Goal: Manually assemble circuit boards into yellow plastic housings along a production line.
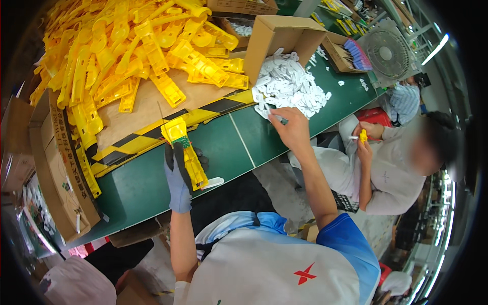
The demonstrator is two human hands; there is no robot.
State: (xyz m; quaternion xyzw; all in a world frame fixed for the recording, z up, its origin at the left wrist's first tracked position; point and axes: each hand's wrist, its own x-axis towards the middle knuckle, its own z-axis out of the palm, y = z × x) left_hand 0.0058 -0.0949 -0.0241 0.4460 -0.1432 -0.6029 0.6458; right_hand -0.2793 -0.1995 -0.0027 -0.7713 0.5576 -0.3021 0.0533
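My left hand (179,170), in a grey glove with dark fingers, is closed around a long yellow plastic housing (194,166), held tilted over the table's near edge. A green circuit board (182,142) sits at the housing's upper end, and a thin wire rises from that end. Beside its lower end is a white plastic piece (213,182). My bare right hand (291,127) is at the near edge of a heap of small white plastic parts (292,84), its fingers pinched together. Something small and dark shows at the fingers; I cannot make out what they hold.
A large heap of yellow housings (147,46) fills the far left, behind black-and-yellow striped tape (213,109). An open cardboard box (284,35) stands behind the white parts. Another carton (66,178) is at left, a fan (387,48) far right. A co-worker (391,168) sits at right.
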